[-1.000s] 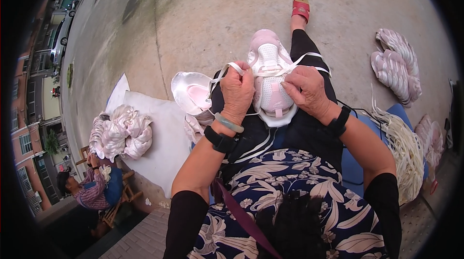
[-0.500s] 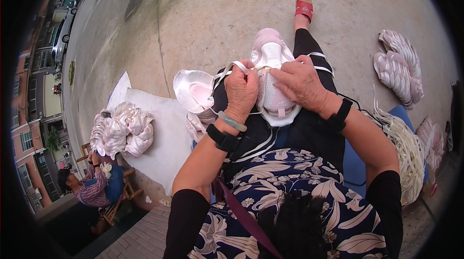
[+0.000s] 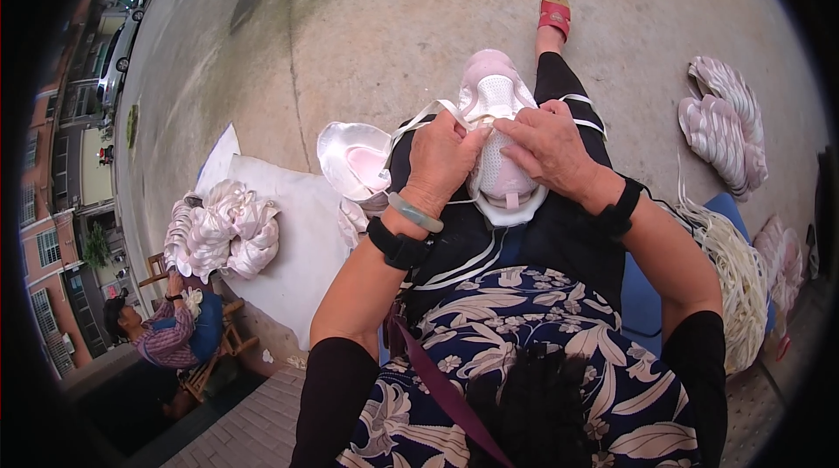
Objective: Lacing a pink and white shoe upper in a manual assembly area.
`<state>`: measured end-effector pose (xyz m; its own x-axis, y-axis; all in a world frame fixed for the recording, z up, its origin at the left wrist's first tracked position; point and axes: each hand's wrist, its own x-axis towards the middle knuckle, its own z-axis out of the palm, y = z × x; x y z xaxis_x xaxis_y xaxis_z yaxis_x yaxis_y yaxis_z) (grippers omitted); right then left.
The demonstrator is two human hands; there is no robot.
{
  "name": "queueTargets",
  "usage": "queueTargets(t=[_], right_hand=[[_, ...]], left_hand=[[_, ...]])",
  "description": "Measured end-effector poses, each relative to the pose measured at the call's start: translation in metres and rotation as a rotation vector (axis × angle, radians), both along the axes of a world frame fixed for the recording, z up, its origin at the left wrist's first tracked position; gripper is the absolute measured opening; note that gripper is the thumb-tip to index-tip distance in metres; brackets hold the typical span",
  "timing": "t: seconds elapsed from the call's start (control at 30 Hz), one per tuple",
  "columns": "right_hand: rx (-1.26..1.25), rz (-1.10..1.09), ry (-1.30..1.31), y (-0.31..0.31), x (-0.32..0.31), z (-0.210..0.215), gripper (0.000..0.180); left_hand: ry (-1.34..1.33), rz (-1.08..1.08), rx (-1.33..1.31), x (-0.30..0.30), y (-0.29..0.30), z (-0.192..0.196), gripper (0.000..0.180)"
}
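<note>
A pink and white shoe upper [image 3: 496, 94] lies across my lap, its pink rounded end pointing away from me. White shoelace [image 3: 444, 107] loops out from its middle on the left, and another strand hangs over my right thigh. My left hand [image 3: 444, 153] is closed, thumb and forefinger pinching the lace at the shoe's middle. Beside it, my right hand [image 3: 551, 146] bends over the shoe's right side with its fingertips at the same spot. What the right fingertips hold, if anything, is hidden beneath them.
Another pink and white upper [image 3: 354, 162] sits by my left thigh. A bundle of uppers [image 3: 232, 232] lies on a white sheet [image 3: 293, 206]; more uppers [image 3: 724, 131] rest on the concrete at right. A heap of cream laces [image 3: 734, 284] hangs beside me. Another person [image 3: 170, 332] sits at lower left.
My left hand has moved slightly right and inward, closer to my right hand over the shoe's middle. The lace loop at the left has shifted with it. My right hand has barely moved.
</note>
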<state>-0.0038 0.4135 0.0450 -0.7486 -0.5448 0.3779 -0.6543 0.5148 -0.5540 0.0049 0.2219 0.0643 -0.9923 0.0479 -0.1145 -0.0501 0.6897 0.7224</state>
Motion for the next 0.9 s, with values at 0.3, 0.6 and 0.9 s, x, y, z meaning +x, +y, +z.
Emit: queueTargets(t=[0.3,0.6,0.9], right_hand=[[-0.037,-0.043,0.027,-0.018,0.006,0.006,0.010],[0.049,-0.176,0.045,-0.041,0.008,-0.005,0.012],[0.046,-0.207,-0.088,-0.047,0.003,-0.006,0.010]], left_hand=[[0.379,-0.248,-0.252,0.026,0.005,0.011,0.036],[0.265,-0.155,-0.141,0.028,0.000,-0.004,0.026],[0.296,-0.207,-0.023,0.025,-0.008,-0.009,0.027]])
